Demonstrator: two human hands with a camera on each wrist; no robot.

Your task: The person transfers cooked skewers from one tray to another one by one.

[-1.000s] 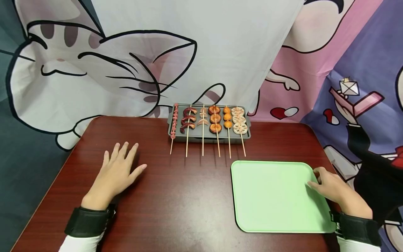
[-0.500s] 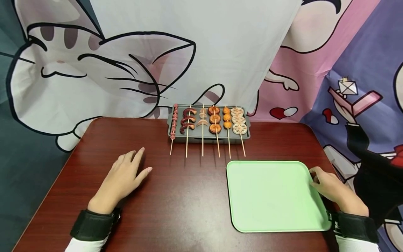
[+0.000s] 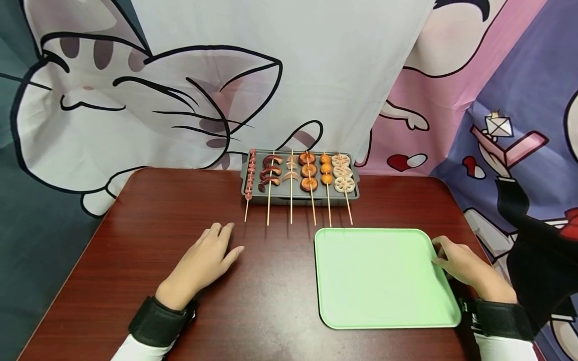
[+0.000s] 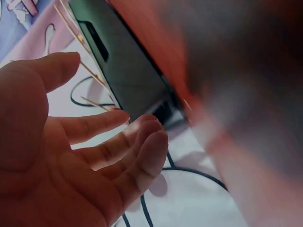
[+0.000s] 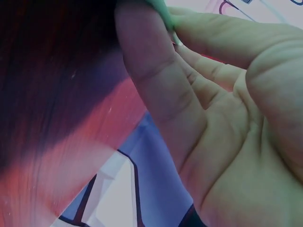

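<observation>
My left hand (image 3: 212, 253) lies open and flat on the dark red table (image 3: 149, 210), below the skewer handles. The left wrist view shows that left hand (image 4: 94, 146) with its fingers straight and nothing in it. At the right edge of an empty light green tray (image 3: 379, 276), my right hand (image 3: 444, 253) pinches the rim. The right wrist view shows the thumb and fingers (image 5: 147, 61) closed round the green rim (image 5: 163, 12). Several food skewers (image 3: 308, 173) lie side by side on a grey grill tray (image 3: 280, 191) at the table's far edge.
The skewers' wooden sticks (image 3: 311, 210) jut over the grill tray's near edge toward the green tray. A cartoon-printed cloth (image 3: 271, 75) hangs behind the table. The table's right edge runs close beside the right hand.
The green tray has slid left with my right hand on its rim. My left hand has moved right across the table, toward the skewer handles.
</observation>
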